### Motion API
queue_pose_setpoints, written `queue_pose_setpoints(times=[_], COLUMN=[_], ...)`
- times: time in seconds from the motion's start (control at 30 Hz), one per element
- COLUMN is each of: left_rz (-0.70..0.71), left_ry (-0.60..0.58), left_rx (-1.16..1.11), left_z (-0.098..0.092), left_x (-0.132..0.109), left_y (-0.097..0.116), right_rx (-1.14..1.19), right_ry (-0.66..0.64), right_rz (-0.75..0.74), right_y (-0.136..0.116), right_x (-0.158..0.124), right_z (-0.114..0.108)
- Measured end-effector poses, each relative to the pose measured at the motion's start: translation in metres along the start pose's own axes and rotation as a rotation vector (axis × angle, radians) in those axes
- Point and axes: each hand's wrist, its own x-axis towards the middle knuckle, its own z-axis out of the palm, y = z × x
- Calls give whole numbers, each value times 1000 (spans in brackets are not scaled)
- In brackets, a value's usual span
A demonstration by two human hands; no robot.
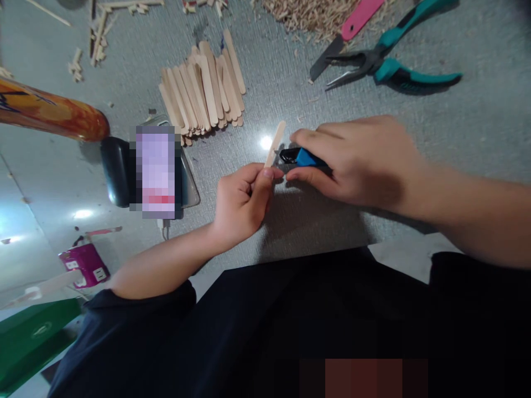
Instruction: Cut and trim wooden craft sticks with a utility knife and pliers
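Pinched between thumb and fingers of my left hand [244, 199] is a wooden craft stick [276, 142], tilted with its free end pointing away from me. My right hand [357, 160] is wrapped around a small blue-handled tool [307, 157] with a black head; most of its handle is hidden in the palm, and its exact kind does not show. The black head is close beside the stick, and I cannot tell whether they touch. Beyond my left hand lies a pile of craft sticks [203, 88].
Teal-handled long-nose pliers [381, 61] and a pink-handled blade [352, 33] lie at the upper right, near wood shavings [311, 14]. To the left are a blurred-out phone [160, 171], a black case [116, 171], an orange can [53, 110] and a purple power adapter [87, 262].
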Motion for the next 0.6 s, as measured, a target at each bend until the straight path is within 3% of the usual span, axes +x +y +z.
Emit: queue_pose_setpoints(times=[0.13, 0.3, 0.4, 0.6], left_rz=[89, 143, 134, -42], left_ry=[26, -39, -59, -91], left_rx=[170, 354, 318, 44], left_z=[-2, -7, -8, -8], left_x=[-2, 0, 1, 6], left_y=[-2, 1, 3, 8], right_rx=[-23, -49, -62, 1], right_ry=[-20, -10, 29, 129], right_rz=[9, 29, 45, 77], right_y=[-4, -6, -7, -8], right_x=[-1, -3, -5, -10], right_z=[-2, -1, 1, 5])
